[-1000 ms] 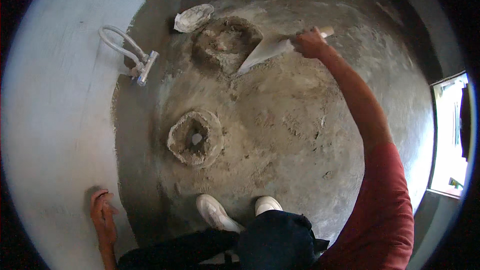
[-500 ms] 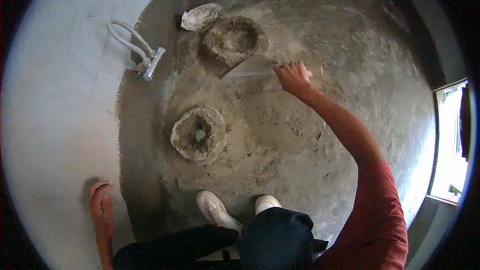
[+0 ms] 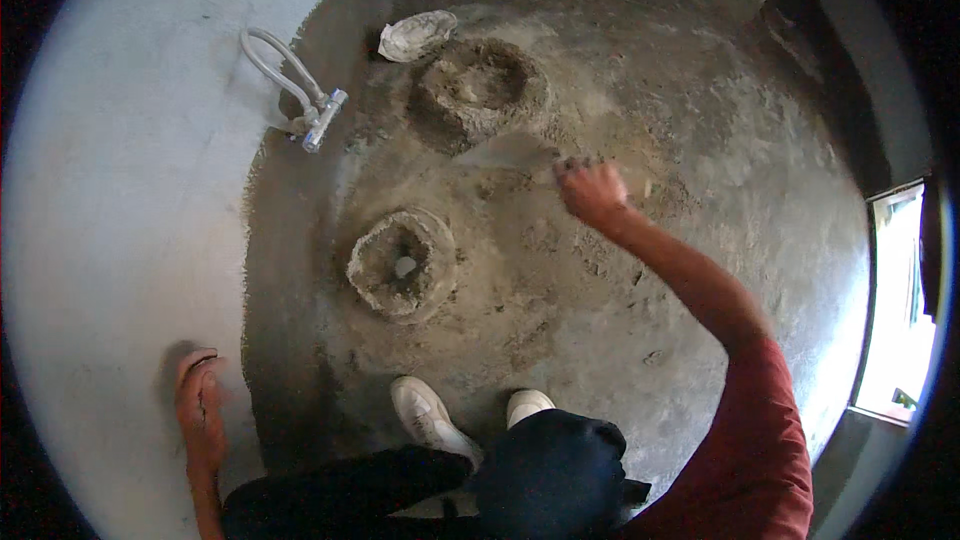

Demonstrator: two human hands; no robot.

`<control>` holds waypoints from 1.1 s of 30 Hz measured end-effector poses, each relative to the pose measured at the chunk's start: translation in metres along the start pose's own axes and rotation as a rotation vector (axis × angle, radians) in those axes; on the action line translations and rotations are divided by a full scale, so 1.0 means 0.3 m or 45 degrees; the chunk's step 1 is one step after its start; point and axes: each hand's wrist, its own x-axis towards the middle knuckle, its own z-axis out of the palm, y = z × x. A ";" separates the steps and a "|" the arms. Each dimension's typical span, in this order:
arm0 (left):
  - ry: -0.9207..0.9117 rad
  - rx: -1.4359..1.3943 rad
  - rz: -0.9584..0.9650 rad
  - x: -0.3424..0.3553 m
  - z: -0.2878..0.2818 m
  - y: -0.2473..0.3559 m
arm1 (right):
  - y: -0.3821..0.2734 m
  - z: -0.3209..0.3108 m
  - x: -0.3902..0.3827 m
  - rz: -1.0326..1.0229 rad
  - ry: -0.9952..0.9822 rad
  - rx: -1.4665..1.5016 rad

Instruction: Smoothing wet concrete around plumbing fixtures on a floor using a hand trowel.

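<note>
My right hand (image 3: pixel 597 192) is closed around the handle of a trowel (image 3: pixel 508 151), out in front of me. The trowel's grey, flat blade points left over the rough floor, just on the near side of a wide ring of mortar (image 3: pixel 478 90). Motion blurs its edges, so whether it touches the floor I cannot tell. Closer to my feet sits a smaller mortar ring (image 3: pixel 403 265) around a dark hole with a pale round spot in it. My left hand (image 3: pixel 203 405) rests at the pale wall on the left, holding nothing, fingers partly bent.
A crumpled whitish sack (image 3: pixel 417 35) lies by the far ring. From the left wall juts a metal valve (image 3: pixel 324 121) with a looped grey hose (image 3: pixel 275 65). My white shoes (image 3: pixel 425 410) stand on the cement floor (image 3: pixel 700 240). A bright window (image 3: pixel 893 300) is at the right.
My right hand and the trowel have come slightly nearer to me, away from the far ring. The whole view has shifted a little. My left hand stays at the wall.
</note>
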 end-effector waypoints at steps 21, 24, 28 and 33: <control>-0.084 -0.015 0.185 0.032 0.000 0.079 | -0.285 -0.141 0.167 0.259 -0.180 0.218; -0.113 -0.037 0.177 0.024 0.006 0.098 | -0.284 -0.140 0.257 0.267 -0.236 0.325; -0.086 -0.111 0.146 -0.001 0.015 0.072 | -0.237 -0.167 0.272 0.296 -0.356 0.405; -0.031 -0.029 0.065 -0.060 -0.019 0.021 | -0.106 -0.218 0.056 0.477 -0.132 0.672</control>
